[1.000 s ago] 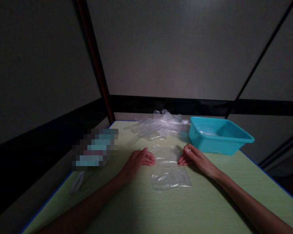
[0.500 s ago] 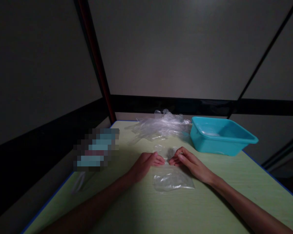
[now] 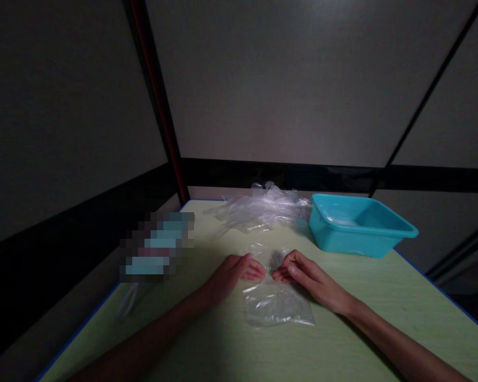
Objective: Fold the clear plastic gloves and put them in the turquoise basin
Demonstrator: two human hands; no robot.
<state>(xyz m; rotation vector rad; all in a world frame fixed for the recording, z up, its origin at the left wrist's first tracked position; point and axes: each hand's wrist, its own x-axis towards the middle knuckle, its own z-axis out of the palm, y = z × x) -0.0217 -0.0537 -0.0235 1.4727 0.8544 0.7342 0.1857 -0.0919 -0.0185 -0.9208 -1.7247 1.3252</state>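
Observation:
A clear thin plastic disposable glove (image 3: 278, 306) lies on the table in front of me, its wide cuff toward me and a rounded finger end at the far side. My left hand (image 3: 234, 276) rests at its left edge with the fingers stretched out and tips touching the plastic. From the right, my right hand (image 3: 305, 273) lays its loosely bent fingertips on the glove, the thumb apart from them. A small gap separates the two sets of fingertips. Behind them is a heap of similar clear gloves (image 3: 263, 209).
A turquoise plastic basin (image 3: 350, 241) stands at the back right with something clear inside. At the left edge lies a blurred-out object (image 3: 159, 249) with white straps. The light-green table (image 3: 207, 350) has a blue edge, with walls behind and to the left.
The glove between my hands has slid a little toward me and to the left. Both hands have moved slightly nearer with it.

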